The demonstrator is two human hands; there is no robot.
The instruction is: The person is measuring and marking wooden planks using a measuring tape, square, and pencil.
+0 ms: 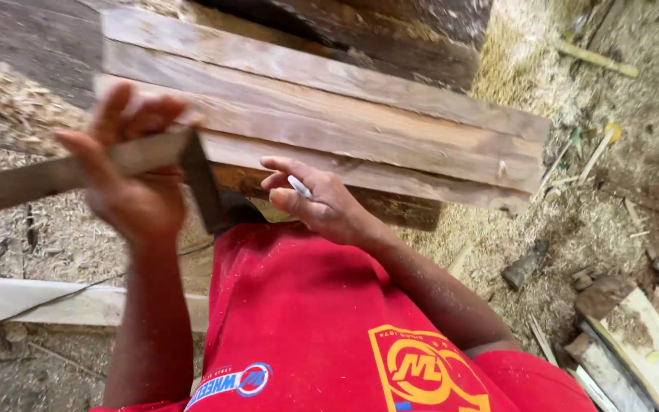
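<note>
Left hand (133,183) grips try square (108,164), fingers closed round blade, raised near left, blurred. Right hand (320,200) pinches white marker (300,187), near stacked planks (329,114) far centre. Risk: square slips or tilts off plank edge, likely skewing line.

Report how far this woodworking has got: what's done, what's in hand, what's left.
Done: planks lie stacked on the bench, with shavings piled beside them, so some wood has been worked. In hand: the left hand grips a wooden try square, raised and motion-blurred; the right hand holds a small white marker. Left: no marked line shows on the top plank, so marking appears not yet done.
</note>
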